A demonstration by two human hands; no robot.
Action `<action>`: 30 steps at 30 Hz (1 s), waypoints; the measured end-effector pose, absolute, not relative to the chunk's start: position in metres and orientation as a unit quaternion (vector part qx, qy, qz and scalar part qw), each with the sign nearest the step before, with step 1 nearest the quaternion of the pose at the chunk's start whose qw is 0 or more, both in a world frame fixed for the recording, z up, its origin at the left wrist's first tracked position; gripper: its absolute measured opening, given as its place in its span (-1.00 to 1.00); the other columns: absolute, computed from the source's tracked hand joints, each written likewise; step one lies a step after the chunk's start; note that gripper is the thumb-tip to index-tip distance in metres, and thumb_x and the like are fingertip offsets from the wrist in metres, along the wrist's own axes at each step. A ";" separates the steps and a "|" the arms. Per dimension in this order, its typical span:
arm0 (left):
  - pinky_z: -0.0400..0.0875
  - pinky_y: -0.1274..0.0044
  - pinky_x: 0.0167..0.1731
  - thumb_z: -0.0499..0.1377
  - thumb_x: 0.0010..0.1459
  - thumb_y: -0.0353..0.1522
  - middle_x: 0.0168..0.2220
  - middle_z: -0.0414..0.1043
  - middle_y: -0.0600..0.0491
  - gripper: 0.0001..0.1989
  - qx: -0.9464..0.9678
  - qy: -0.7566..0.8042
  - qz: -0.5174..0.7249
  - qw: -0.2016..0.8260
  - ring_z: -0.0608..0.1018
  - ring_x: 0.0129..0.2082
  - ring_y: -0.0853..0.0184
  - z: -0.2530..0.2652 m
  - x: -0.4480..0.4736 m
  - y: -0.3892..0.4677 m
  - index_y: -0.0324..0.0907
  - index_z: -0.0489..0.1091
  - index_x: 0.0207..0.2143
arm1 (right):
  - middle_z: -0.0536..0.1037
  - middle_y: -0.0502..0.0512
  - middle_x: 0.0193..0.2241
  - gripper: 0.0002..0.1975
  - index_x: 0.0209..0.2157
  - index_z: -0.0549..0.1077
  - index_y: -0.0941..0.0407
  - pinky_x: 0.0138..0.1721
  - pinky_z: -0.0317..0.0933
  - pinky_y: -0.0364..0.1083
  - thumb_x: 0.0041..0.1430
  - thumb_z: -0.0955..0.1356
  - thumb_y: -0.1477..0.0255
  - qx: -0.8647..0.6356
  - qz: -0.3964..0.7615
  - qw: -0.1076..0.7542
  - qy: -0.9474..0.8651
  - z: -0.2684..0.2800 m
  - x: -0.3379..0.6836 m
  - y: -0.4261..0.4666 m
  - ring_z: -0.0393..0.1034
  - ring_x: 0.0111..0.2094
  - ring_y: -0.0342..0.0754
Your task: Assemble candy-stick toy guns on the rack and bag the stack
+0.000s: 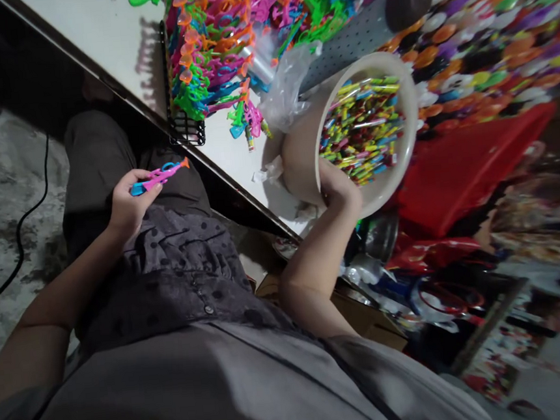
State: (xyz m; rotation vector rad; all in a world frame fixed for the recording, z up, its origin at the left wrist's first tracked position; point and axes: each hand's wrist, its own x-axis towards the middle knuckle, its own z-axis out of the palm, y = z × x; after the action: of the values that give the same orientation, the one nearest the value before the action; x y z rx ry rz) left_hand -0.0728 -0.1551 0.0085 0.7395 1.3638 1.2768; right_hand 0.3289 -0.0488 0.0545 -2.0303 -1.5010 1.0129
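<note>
My left hand [131, 200] is closed around a small pink and blue plastic toy [155, 178] with an orange flared tip, held above my lap. My right hand [339, 180] reaches over the near rim into a white bucket [300, 159]. Inside the bucket lie many small, shiny wrapped tubes [363, 127], yellow, green, red and blue. The fingers of my right hand are hidden inside the bucket, so what they touch does not show.
A black wire basket [187, 132] on the white table [107, 32] holds a heap of bright plastic toys [226, 45]. A clear plastic bag [289, 85] lies beside the bucket. Red plastic sheeting [444, 176] and many colourful pieces [481, 42] are at the right. A black cable [20, 239] crosses the floor.
</note>
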 end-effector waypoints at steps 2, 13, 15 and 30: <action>0.43 0.51 -0.19 0.27 -0.08 -0.37 -0.28 0.41 0.08 -0.77 0.301 0.558 0.537 0.556 0.51 -0.23 0.38 0.011 -0.072 -0.157 -0.18 0.30 -0.35 | 0.47 0.04 -0.57 -0.77 -0.42 0.49 0.12 -0.35 0.33 0.10 -0.01 0.37 0.24 -0.756 0.441 0.166 -0.455 0.051 0.327 -0.049 0.38 -0.51 -0.05; 0.49 0.39 -0.19 0.27 -0.05 -0.29 -0.33 0.40 0.08 -0.68 0.271 0.487 0.535 0.635 0.55 -0.22 0.28 0.016 -0.065 -0.157 -0.17 0.29 -0.24 | 0.36 0.00 -0.59 -0.83 -0.62 0.32 0.10 -0.22 0.21 -0.05 -0.05 0.36 0.58 -0.797 0.183 0.289 -0.498 0.071 0.310 -0.038 0.24 -0.48 -0.14; 0.50 0.38 -0.22 0.27 -0.05 -0.29 -0.33 0.41 0.07 -0.68 0.274 0.478 0.522 0.651 0.56 -0.25 0.28 0.017 -0.068 -0.158 -0.18 0.29 -0.24 | 0.35 0.03 -0.52 -0.86 -0.54 0.29 0.07 -0.22 0.22 -0.06 0.03 0.33 0.53 -0.730 0.131 0.425 -0.519 0.086 0.284 -0.047 0.28 -0.43 -0.11; 0.37 0.56 -0.44 0.28 -0.06 -0.17 -0.55 0.42 0.07 -0.70 0.420 0.531 0.350 0.648 0.47 -0.50 0.38 0.024 -0.090 -0.154 -0.26 0.44 -0.42 | 0.25 0.00 -0.46 -0.64 -0.24 0.26 0.03 -0.42 0.22 -0.17 0.15 0.23 0.03 -0.522 0.571 0.296 -0.561 0.051 0.087 -0.116 0.27 -0.39 -0.14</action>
State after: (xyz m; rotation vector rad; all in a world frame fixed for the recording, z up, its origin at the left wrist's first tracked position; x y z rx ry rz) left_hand -0.0899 -0.1543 0.0241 0.9548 1.2065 0.7966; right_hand 0.0870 -0.1162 0.0509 -1.3892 -1.4919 1.5179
